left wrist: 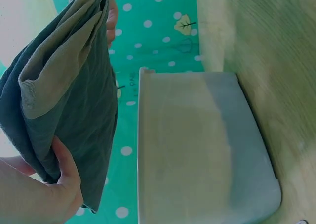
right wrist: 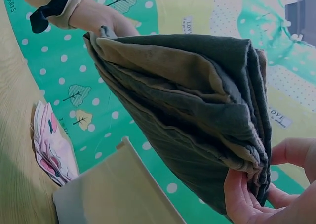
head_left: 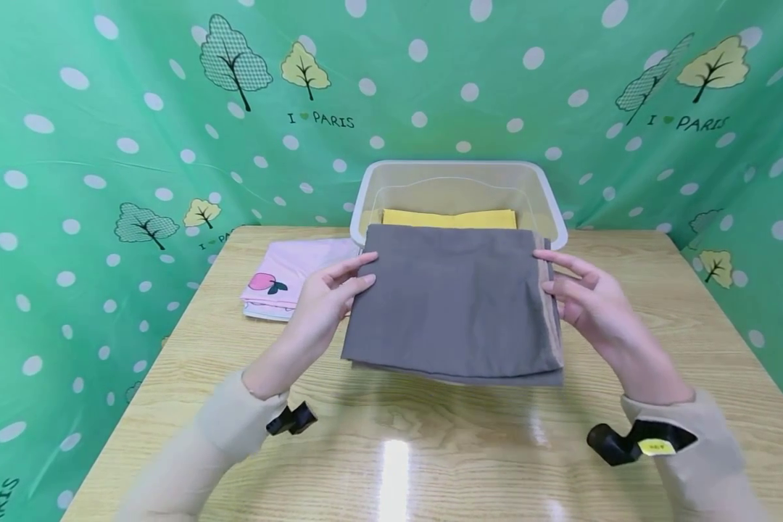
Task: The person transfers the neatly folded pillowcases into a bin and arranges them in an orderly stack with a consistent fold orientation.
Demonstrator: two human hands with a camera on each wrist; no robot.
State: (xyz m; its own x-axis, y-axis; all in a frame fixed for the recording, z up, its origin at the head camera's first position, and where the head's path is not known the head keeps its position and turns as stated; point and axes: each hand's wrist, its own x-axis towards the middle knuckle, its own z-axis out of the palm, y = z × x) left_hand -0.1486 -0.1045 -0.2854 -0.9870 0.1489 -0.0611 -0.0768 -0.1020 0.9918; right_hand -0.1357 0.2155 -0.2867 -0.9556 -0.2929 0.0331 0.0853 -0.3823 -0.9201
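Observation:
A folded dark grey cloth (head_left: pixel 450 304) with beige inner layers hangs between both hands, above the table and in front of the plastic bin (head_left: pixel 557 210). My left hand (head_left: pixel 322 301) pinches its left edge, thumb on the near face. On the opposite side my right hand (head_left: pixel 590 297) pinches the right edge, where the stacked layers show. In the right wrist view the folds of the cloth (right wrist: pixel 182 100) are seen end-on, with fingers (right wrist: pixel 239 194) gripping the corner. Inside the bin a yellow folded cloth (head_left: pixel 453 219) shows; its lower part is hidden behind the grey one.
Left of the bin lies a pink folded cloth (head_left: pixel 300 272) with a fruit print, on the wooden table (head_left: pixel 189 370). A green dotted curtain (head_left: pixel 424 87) hangs behind and along both sides. Each sleeve carries a black wrist camera (head_left: pixel 291 419).

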